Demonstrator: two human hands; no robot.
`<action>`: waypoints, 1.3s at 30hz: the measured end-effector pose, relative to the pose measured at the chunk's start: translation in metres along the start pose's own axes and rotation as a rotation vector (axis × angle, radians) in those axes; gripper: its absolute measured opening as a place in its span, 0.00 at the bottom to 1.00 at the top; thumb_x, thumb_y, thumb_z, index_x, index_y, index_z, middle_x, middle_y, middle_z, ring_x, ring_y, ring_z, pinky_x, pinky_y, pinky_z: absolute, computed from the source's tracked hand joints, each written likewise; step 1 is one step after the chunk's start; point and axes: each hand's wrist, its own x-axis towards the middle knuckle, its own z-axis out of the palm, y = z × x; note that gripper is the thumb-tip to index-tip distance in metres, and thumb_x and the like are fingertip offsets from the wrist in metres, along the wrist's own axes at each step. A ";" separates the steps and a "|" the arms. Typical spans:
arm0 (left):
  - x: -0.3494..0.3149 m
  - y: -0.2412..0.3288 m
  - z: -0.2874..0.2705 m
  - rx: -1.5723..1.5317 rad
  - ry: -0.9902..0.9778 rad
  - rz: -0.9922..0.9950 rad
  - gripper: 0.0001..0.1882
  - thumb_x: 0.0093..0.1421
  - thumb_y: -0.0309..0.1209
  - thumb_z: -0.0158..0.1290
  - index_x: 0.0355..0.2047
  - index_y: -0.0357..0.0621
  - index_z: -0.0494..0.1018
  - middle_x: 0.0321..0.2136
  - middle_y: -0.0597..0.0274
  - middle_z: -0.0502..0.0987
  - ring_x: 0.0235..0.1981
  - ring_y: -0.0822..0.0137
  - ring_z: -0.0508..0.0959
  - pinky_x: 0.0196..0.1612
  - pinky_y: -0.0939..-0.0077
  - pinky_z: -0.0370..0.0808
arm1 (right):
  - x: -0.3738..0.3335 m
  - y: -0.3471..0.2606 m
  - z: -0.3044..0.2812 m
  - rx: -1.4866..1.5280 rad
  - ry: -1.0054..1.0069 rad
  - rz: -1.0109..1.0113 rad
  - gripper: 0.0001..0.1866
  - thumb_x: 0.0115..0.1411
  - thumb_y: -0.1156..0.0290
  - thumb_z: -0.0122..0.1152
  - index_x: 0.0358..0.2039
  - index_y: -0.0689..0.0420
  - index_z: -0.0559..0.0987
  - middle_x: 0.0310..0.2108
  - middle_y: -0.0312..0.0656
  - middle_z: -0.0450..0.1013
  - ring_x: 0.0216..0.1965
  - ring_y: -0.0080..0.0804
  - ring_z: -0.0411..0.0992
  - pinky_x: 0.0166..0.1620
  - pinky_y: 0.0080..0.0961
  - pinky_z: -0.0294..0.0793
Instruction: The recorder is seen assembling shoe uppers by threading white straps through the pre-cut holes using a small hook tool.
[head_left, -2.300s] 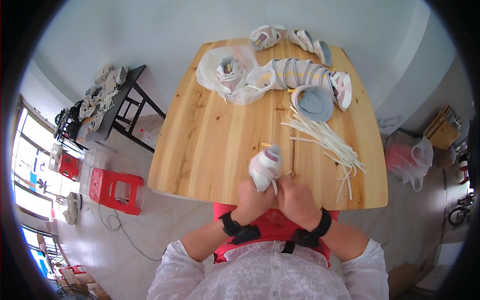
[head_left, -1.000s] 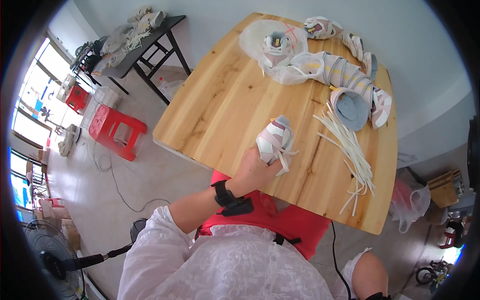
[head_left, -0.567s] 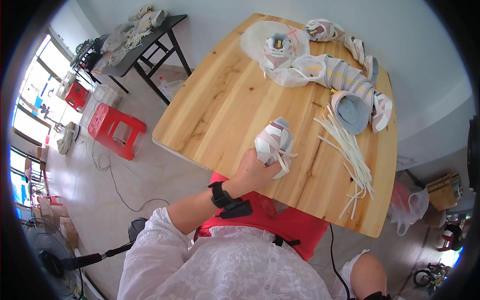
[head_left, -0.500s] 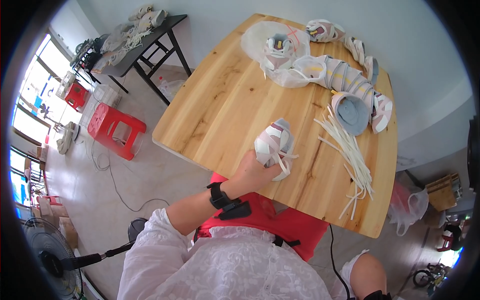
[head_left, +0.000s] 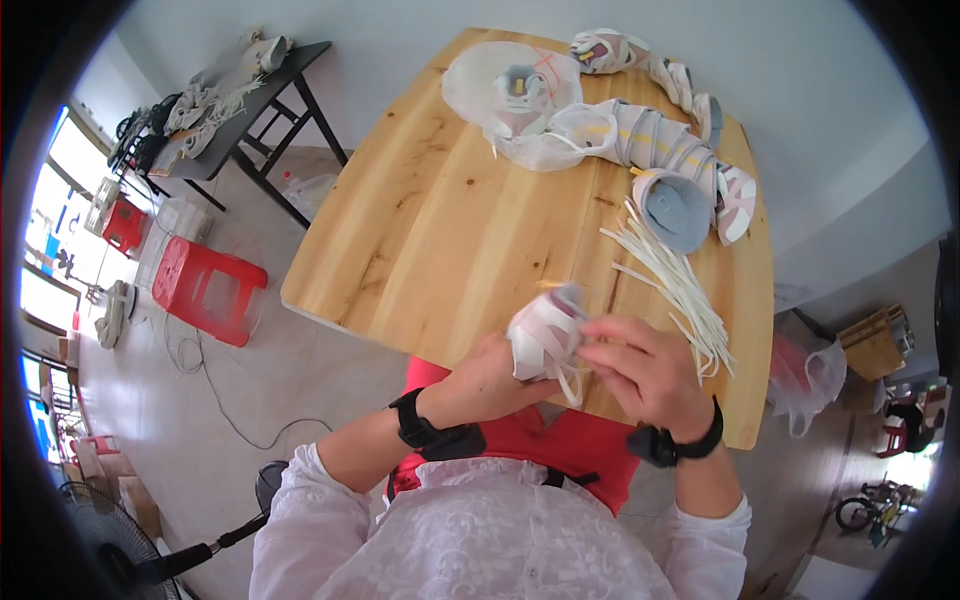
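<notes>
A small white and pink sneaker upper (head_left: 543, 335) is held just above the near edge of the wooden table (head_left: 430, 250). My left hand (head_left: 488, 383) is closed around its lower left side, thumb toward me. A pale lace end (head_left: 572, 388) hangs from the upper near that thumb. From the right, my right hand (head_left: 652, 375) reaches to the upper's opening, thumb and forefinger pinched at its edge. What lies between those fingertips is blurred. A bundle of flat white laces (head_left: 675, 290) lies beyond my right hand.
Nested sneaker uppers (head_left: 650, 140) curve across the table's far right. Another upper (head_left: 522, 95) rests on a clear plastic bag (head_left: 465, 85). A red stool (head_left: 210, 290) and a black table (head_left: 240, 110) stand to the left, a fan (head_left: 110, 545) at lower left.
My right hand has come up from the lower right to the sneaker upper. My left hand has drawn the upper slightly toward me. The view has shifted a little.
</notes>
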 end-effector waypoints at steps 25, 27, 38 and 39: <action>-0.004 0.001 0.016 0.063 0.348 -0.012 0.19 0.43 0.20 0.64 0.38 0.41 0.76 0.29 0.58 0.75 0.30 0.62 0.77 0.32 0.73 0.73 | -0.008 0.000 0.005 0.185 -0.212 0.382 0.07 0.47 0.74 0.60 0.29 0.60 0.78 0.22 0.50 0.72 0.24 0.49 0.71 0.27 0.35 0.69; -0.002 0.003 0.017 0.064 0.337 0.023 0.18 0.43 0.21 0.65 0.37 0.41 0.76 0.30 0.57 0.75 0.29 0.62 0.77 0.32 0.73 0.73 | -0.006 0.004 0.003 0.258 -0.308 0.458 0.08 0.47 0.72 0.61 0.28 0.62 0.78 0.22 0.54 0.71 0.24 0.53 0.70 0.27 0.37 0.69; -0.001 0.017 0.013 -0.121 0.149 -0.117 0.19 0.45 0.24 0.64 0.39 0.39 0.74 0.31 0.52 0.76 0.32 0.54 0.78 0.34 0.68 0.74 | -0.008 0.015 0.008 0.304 -0.399 0.417 0.10 0.46 0.73 0.64 0.30 0.62 0.79 0.24 0.53 0.72 0.24 0.51 0.69 0.31 0.30 0.71; -0.001 0.017 0.013 -0.147 0.109 -0.168 0.20 0.45 0.25 0.64 0.40 0.39 0.73 0.32 0.52 0.76 0.32 0.54 0.78 0.34 0.68 0.74 | -0.008 0.016 0.008 0.349 -0.407 0.426 0.10 0.46 0.73 0.64 0.30 0.62 0.79 0.25 0.53 0.72 0.25 0.51 0.70 0.32 0.30 0.71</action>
